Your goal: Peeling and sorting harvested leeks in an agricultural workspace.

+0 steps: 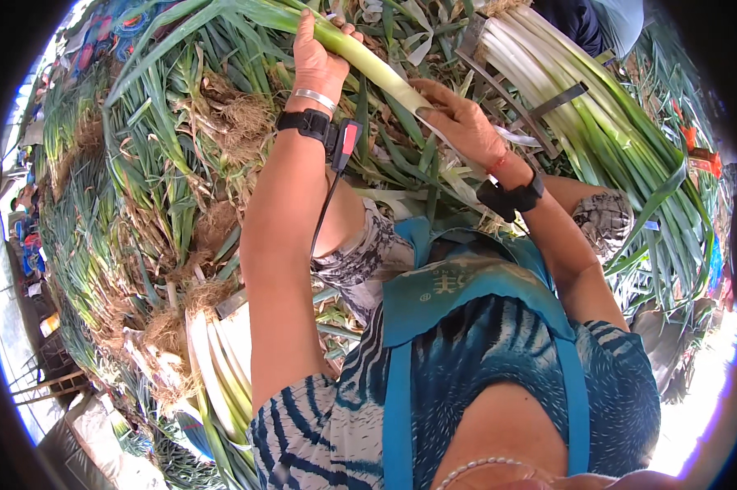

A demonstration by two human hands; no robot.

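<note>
A thick leek [377, 69] slants across the top middle, green leaves fanning to the upper left and its pale end toward the right. My left hand [319, 65] is closed round the upper stalk, where the green begins. At the pale end my right hand [465, 124] is closed, thumb and fingers on the stalk. A thin pale strip of leaf trails below that hand; whether it is still joined to the leek I cannot tell.
Untrimmed leeks with dry roots [236, 122] heap up along the left. A bundle of cleaned leeks [540, 69] lies at the upper right beside a dark metal frame [503, 94]. More white-stemmed leeks [217, 359] lie at lower left. Loose leaves cover the ground before my knees.
</note>
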